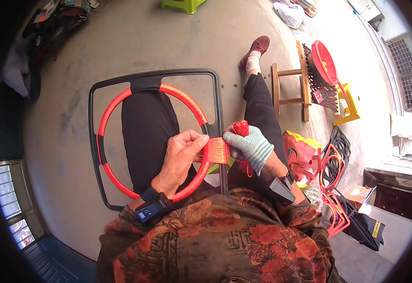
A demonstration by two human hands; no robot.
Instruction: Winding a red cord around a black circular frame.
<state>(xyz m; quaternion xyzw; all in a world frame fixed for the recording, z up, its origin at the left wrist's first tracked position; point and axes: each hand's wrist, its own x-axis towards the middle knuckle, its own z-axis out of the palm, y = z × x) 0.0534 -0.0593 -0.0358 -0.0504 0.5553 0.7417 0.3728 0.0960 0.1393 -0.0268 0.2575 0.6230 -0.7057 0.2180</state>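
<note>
Flanking frame's edge (218, 104), hands (180, 158) (252, 147); wide floor (182, 47) beyond

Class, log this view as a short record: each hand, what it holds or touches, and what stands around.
Left hand: bare, fingers closed at the ring
Right hand: gloved, gripping a red cord bundle
Ring: red with black sections
Frame: black, around the ring, over the left leg
Strands: orange-red, spanning from ring to the frame's right bar
Ahead: green stool
To the right: red basket, yellow stool
</note>
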